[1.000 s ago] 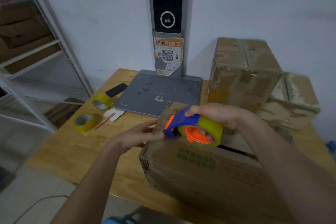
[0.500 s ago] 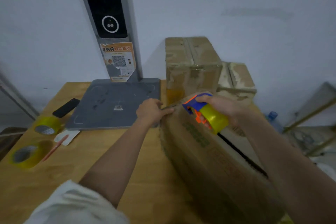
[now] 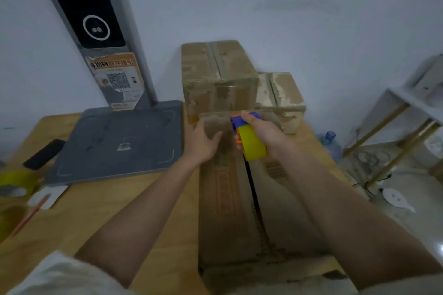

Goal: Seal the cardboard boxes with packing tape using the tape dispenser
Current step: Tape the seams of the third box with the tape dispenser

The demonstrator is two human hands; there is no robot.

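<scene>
A long cardboard box [image 3: 230,211] lies lengthwise in front of me on the wooden table [image 3: 79,218], a dark open seam running down the middle of its top. My right hand [image 3: 266,134] grips a blue and orange tape dispenser [image 3: 247,136] with a yellow tape roll, held at the far end of the seam. My left hand [image 3: 203,141] rests on the box's far left flap, beside the dispenser, fingers curved over the cardboard.
Two taped cardboard boxes [image 3: 218,79] [image 3: 282,98] stand against the wall behind. A grey scale platform [image 3: 119,143] with an upright scanner column [image 3: 96,31] sits left. A black phone [image 3: 44,153], yellow tape rolls [image 3: 14,184] and a pencil lie far left. Metal shelving [image 3: 407,112] stands at right.
The view has swung so the box now runs straight away from me. Both hands have gone to its far end, the dispenser now over the seam.
</scene>
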